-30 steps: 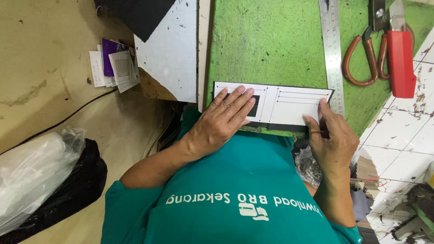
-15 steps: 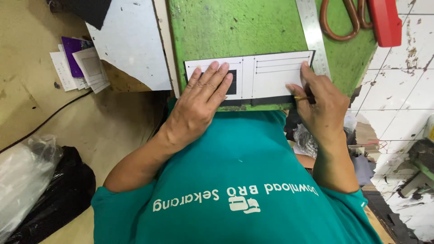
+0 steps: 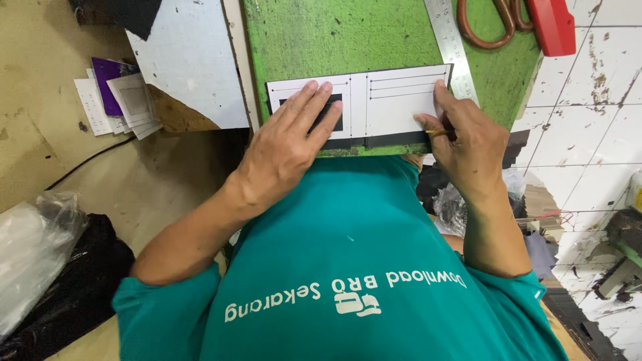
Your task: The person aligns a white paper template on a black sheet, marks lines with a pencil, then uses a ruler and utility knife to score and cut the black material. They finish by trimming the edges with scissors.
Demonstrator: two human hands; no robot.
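**Template pinned flat, tool at its right edge**

The white card template (image 3: 374, 103), ruled with thin black lines and showing a dark rectangular window on its left half, lies on the green cutting mat (image 3: 334, 40) at the mat's near edge, over a dark sheet that peeks out along its bottom. The left hand (image 3: 291, 144) lies open and flat on its left half, fingers spread over the window, gripping nothing. The right hand (image 3: 465, 140) is closed around a slim yellowish tool (image 3: 438, 132), tip at the card's right side. This looks like tracing or cutting along the template; any stroke calls for firm downward pressure so the card cannot slip. A steel ruler (image 3: 451, 43) lies just beside, scissors (image 3: 491, 27) and a red tool (image 3: 552, 27) beyond
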